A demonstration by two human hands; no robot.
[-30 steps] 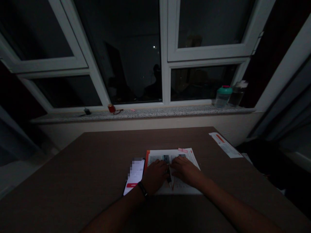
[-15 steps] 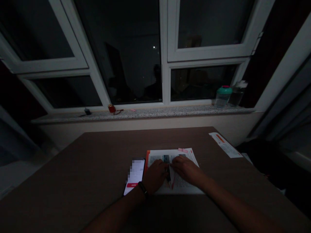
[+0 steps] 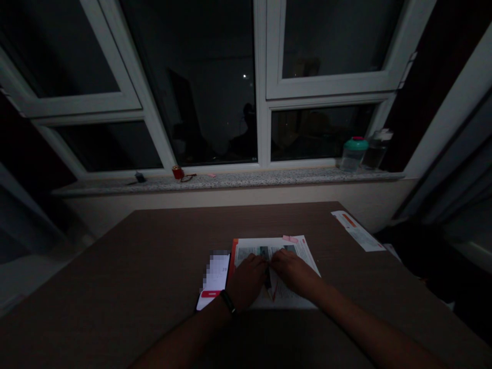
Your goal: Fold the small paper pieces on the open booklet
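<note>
Over a printed sheet [image 3: 303,248] with an orange left edge, my two hands meet at the fingertips. My left hand [image 3: 248,282], with a dark band at the wrist, has its fingers curled and pinched. Opposite it, my right hand [image 3: 294,271] is closed the same way. Between them a small whitish folded piece of paper [image 3: 273,287] with a reddish edge hangs toward me, its upper end hidden by the fingers. Left of the sheet and close to my left hand lies a lit phone [image 3: 215,279].
A pink strip [image 3: 290,239] lies on the sheet's far edge. Another printed paper strip [image 3: 357,231] is at the right edge of the brown table [image 3: 165,246]. Beyond, the stone windowsill [image 3: 246,179] carries a teal-lidded bottle [image 3: 353,154], a clear bottle [image 3: 376,148] and a red object [image 3: 177,172].
My right hand has shifted very slightly, with its fingers drawn in closer to the left fingertips. Otherwise the hands and the folded paper stay in about the same place.
</note>
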